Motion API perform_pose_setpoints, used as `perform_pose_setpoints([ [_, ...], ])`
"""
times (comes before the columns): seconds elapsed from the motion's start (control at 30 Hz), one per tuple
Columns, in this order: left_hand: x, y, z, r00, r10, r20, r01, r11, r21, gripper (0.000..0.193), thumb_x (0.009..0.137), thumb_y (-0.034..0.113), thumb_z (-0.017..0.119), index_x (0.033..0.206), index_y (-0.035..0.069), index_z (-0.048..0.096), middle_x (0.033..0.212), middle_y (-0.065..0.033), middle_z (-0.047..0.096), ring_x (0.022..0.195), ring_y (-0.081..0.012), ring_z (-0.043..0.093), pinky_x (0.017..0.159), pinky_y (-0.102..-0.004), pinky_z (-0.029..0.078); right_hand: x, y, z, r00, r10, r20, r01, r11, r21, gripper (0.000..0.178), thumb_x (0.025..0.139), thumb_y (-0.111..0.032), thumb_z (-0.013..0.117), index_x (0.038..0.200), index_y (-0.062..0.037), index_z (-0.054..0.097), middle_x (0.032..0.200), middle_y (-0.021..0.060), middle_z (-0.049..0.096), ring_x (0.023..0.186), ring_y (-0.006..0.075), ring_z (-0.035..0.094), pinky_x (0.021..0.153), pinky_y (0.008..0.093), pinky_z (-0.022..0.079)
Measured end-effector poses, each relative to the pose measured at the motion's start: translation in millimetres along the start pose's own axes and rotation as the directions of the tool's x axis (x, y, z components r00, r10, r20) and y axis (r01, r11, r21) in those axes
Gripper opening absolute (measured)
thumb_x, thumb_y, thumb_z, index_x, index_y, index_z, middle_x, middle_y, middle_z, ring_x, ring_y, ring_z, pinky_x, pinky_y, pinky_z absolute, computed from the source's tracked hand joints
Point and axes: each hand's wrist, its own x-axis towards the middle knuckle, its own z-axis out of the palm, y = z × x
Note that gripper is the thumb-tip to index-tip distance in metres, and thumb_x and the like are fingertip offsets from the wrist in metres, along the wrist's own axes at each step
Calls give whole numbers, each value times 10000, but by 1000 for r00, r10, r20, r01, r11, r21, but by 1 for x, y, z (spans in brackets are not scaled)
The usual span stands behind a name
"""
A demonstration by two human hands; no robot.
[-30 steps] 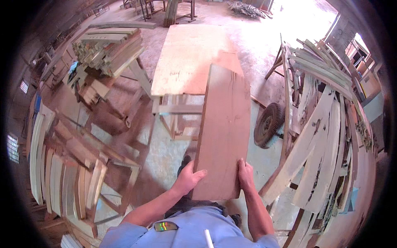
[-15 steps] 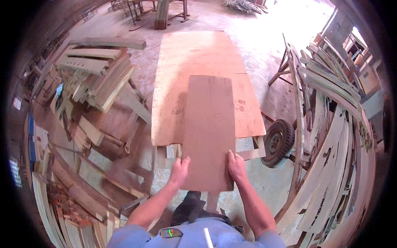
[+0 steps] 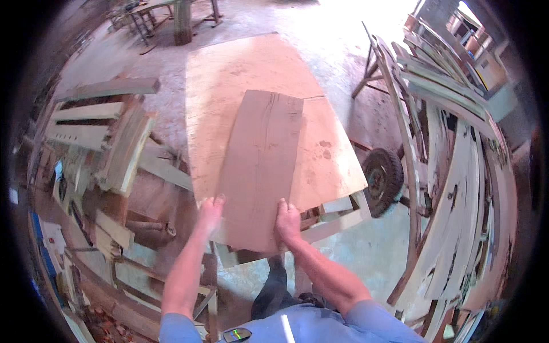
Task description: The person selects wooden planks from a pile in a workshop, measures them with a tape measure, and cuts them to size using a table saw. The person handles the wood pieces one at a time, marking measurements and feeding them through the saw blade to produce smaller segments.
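Observation:
A flat brown wooden board (image 3: 263, 160) is held out in front of me, its far end leaning to the right. My left hand (image 3: 211, 210), a little blurred, is closed at its near left edge. On the opposite edge, my right hand (image 3: 287, 222) grips the board with the thumb on top and the other fingers mostly hidden. Beneath the board lies a pale plywood sheet (image 3: 326, 123) on a light wooden frame; whether the board's far end touches the sheet I cannot tell.
Stacked timber pieces (image 3: 123, 151) stand on the left. Long rough planks (image 3: 452, 217) lean along a pole rack at the right, beside a black-tyred wheel (image 3: 382, 182). A wooden table (image 3: 183, 23) is at the far left.
The board has shifted left and turned, so its near end points more to the left. Both hands have moved left with it. The whole view has also swung, with the plywood now appearing tilted.

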Motion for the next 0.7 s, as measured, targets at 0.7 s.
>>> perform_pose_setpoints([
  [0.7, 129, 53, -12, 865, 486, 121, -500, 853, 151, 486, 1010, 296, 567, 1380, -17, 537, 1318, -219, 600, 1192, -326, 579, 993, -405, 454, -31, -36, -62, 769, 154, 621, -359, 907, 219, 505, 1000, -491, 490, 1189, -34, 589, 927, 96, 657, 695, 193, 627, 567, 347, 548],
])
